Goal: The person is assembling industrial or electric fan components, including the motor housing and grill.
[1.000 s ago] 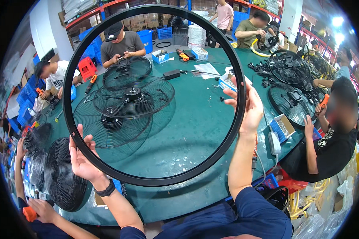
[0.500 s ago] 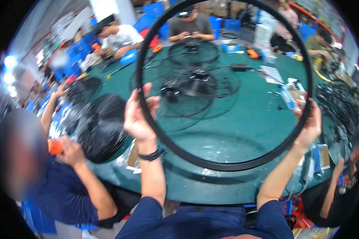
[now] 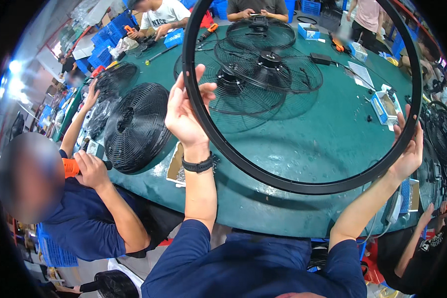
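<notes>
A large black ring, like a rim hoop, is held up above the green table between my two hands. My left hand grips its left side, with the palm turned up and the fingers passing to the inner side of the hoop. On the opposite side, my right hand has its fingers curled round the ring. Through the hoop I see several black wire fan grilles lying overlapped on the table, with dark motors at their centres.
A stack of black fan grilles stands left, beside a co-worker holding an orange tool. Small boxes of parts lie on the green table. More grilles are piled right. Other people work around the table.
My view has shifted, so the table and its things appear higher and further right. The ring and both hands also appear higher and further right. Both hands keep their hold.
</notes>
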`<state>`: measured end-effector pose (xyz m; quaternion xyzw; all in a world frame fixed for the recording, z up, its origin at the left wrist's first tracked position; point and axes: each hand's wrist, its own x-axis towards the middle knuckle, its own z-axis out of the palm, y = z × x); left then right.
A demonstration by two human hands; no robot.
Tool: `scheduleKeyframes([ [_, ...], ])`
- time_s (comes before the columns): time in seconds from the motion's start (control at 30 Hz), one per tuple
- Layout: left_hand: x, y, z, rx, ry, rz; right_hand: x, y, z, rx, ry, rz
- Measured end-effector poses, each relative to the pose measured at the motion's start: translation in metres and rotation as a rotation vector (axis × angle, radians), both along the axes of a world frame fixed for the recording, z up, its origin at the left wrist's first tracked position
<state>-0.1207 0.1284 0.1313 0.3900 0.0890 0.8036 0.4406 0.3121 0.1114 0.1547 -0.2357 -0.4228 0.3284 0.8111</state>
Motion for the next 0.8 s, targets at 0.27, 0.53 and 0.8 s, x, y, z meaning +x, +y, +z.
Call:
scheduleKeyframes([
  [0.27,-0.006,-0.001,0.002,0.002,-0.005,-0.008,0.002,0.004,-0.003,-0.008,-0.015,0.009],
  [0.53,0.004,-0.005,0.006,-0.059,0.014,0.071,0.006,0.004,-0.007,-0.012,-0.032,0.027],
  [0.8,0.002,-0.006,0.004,-0.033,-0.014,0.038,0.009,0.004,-0.008,-0.005,-0.052,0.033],
])
